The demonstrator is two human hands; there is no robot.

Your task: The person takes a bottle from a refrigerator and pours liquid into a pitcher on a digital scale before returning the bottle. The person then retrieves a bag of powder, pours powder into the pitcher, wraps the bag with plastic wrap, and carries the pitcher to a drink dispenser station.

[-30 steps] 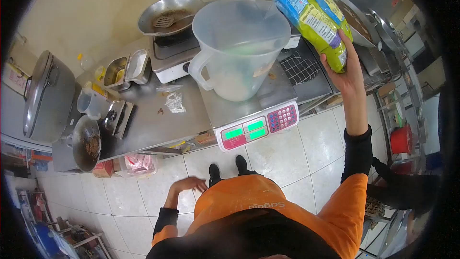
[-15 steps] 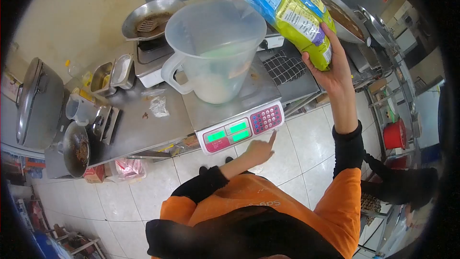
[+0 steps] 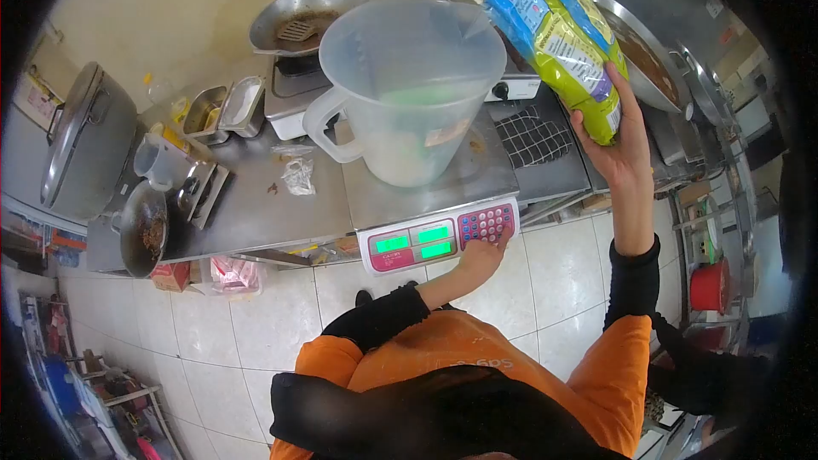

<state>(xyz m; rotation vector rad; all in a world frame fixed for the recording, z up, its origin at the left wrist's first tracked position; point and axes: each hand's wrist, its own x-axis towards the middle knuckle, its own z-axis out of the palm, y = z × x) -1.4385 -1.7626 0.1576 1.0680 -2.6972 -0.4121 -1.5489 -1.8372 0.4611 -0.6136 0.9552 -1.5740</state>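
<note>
Digits on the scale [image 3: 411, 247] are too small to read; the upper edge crops the bag [image 3: 573, 49] (slightly).

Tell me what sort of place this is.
Probably a commercial kitchen: a wok sits on a burner, a large lidded pot stands on the left, and a digital scale bears a big plastic measuring jug.

Right hand [image 3: 620, 140] gripping the blue-and-green bag [image 3: 567, 47], up at one o'clock! Left hand [image 3: 481, 260] at the scale's keypad [image 3: 486, 223], just below centre. Big translucent pitcher [image 3: 413, 94] upright on the scale [image 3: 383, 204], twelve o'clock; wok [image 3: 281, 13] at eleven, grey lidded pot [image 3: 98, 149] around nine.
</note>
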